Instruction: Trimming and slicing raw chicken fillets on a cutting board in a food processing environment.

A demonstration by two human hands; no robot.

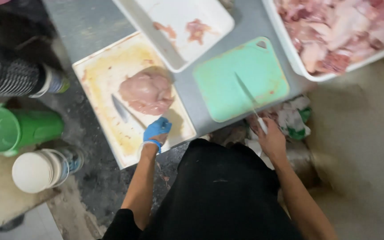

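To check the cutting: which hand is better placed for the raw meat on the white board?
Probably left: the gloved left hand is beside the meat; the right hand holds its knife over the green board.

Matt green plastic cutting board (pixel 241 80); stained white plastic board (pixel 125 98) under moist, glossy raw chicken (pixel 147 92); dull grey metal worktop (pixel 90 22); blue rubbery glove on the left hand (pixel 157 130).

The big white tub of raw meat (pixel 334 35) at two o'clock is cut off by the top and right edges. The white tray (pixel 187 31) at twelve o'clock runs off the top. The right hand (pixel 272 140) covers most of the knife handle (pixel 262 125). The floor at four o'clock is blurry.
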